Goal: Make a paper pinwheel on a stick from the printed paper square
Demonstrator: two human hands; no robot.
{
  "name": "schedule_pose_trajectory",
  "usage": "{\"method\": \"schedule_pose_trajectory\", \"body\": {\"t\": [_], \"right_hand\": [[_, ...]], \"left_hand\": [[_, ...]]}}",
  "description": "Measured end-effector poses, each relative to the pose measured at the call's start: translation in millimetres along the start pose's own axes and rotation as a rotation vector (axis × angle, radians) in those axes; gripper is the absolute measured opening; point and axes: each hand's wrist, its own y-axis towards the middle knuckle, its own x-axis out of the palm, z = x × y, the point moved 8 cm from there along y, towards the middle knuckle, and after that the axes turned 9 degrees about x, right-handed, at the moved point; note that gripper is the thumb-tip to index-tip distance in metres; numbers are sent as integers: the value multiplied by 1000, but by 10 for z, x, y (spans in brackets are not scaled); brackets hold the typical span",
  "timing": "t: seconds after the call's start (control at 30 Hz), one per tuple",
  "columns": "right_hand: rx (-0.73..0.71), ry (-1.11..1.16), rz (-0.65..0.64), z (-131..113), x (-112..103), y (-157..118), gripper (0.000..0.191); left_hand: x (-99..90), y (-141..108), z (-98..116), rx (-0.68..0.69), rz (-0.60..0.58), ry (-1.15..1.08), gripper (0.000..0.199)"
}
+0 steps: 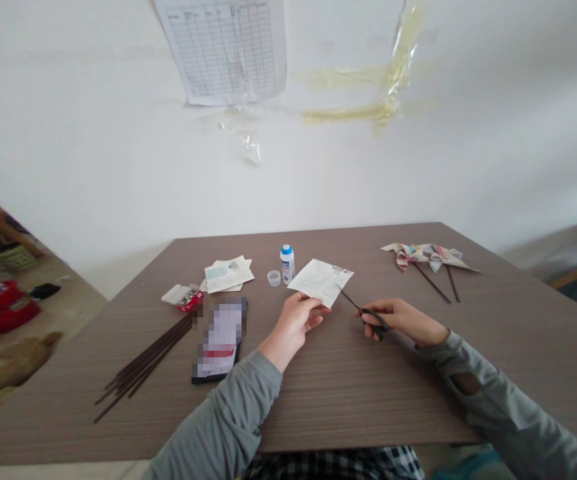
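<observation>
A square of printed paper is held up over the table by my left hand, its fingers closed on the lower edge. My right hand grips the dark handles of a pair of scissors. The scissor blades point up and left and meet the right part of the paper; whether they are cutting into it is too small to tell. Just behind the paper's left corner stands a white glue bottle with a blue cap.
The brown table carries a phone, dark sticks, a small red box, paper pieces and a clear cup on the left. Paper pinwheels on sticks lie at the back right, near the wall.
</observation>
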Motion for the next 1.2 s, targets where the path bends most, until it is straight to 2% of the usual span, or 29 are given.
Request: {"method": "schedule_pose_trajectory", "body": {"t": [0.13,0.3,0.37,0.5,0.63,0.7,0.83,0.93,1.0,1.1,1.2], "right_hand": [[-10,-9,21,14,-2,35,92],[-14,-47,88,55,-54,49,84],[-19,-70,122,73,-83,51,82],[-42,-118,158,106,-110,66,76],[-59,-194,187,122,-131,69,66],[-62,-245,210,118,-145,61,64],[-81,-309,244,94,-166,47,61],[-79,-286,238,105,-168,55,60],[-67,-246,215,128,-154,66,60],[-60,-204,189,146,-129,76,60],[-65,-196,198,126,-125,65,59]], "left_hand": [[2,-11,-49,-46,-23,7,26],[-17,-17,-48,-39,-46,-38,62],[-43,-7,-39,-27,-43,-33,67],[-105,38,-19,-7,0,-4,56],[-109,83,13,7,31,-30,30],[-111,93,27,10,50,-30,26],[-110,84,47,18,55,-17,51],[-107,62,68,53,47,-9,73],[-109,50,72,78,51,1,81],[-113,41,75,116,60,44,78],[-104,38,74,139,48,85,54]]}}
